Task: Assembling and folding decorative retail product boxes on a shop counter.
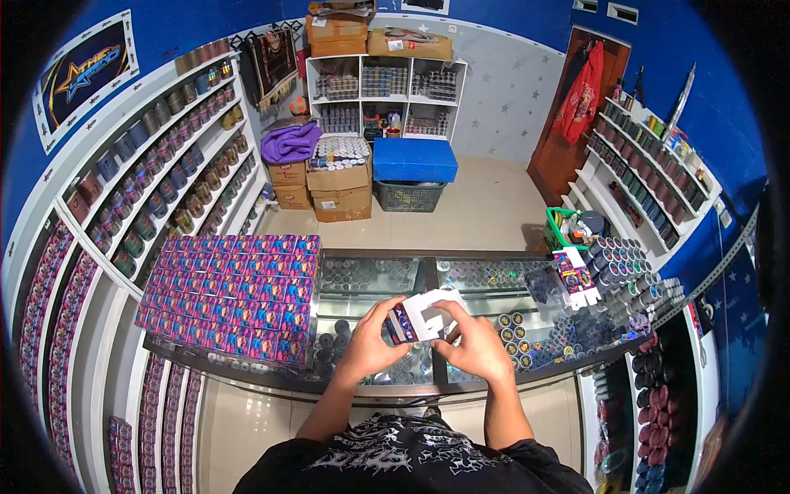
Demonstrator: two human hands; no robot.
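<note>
Over the middle of the glass-topped counter (444, 375) I hold a small cardboard box (401, 326) between both hands. Its outside is dark purple and pink printed, and white flaps show on the side toward my right hand. My left hand (368, 344) grips the printed side, thumb below and fingers above. At the white flaps my right hand (480, 347) is curled, thumb and forefinger closed on the card. What lies inside the box cannot be seen.
A large block of matching printed boxes (230, 296) covers the counter's left end. To the right are flat printed cartons (573, 276), rows of small round containers (617, 262) and a green basket (564, 226). Beyond the counter stand brown cartons (340, 191) and a blue-lidded crate (414, 160).
</note>
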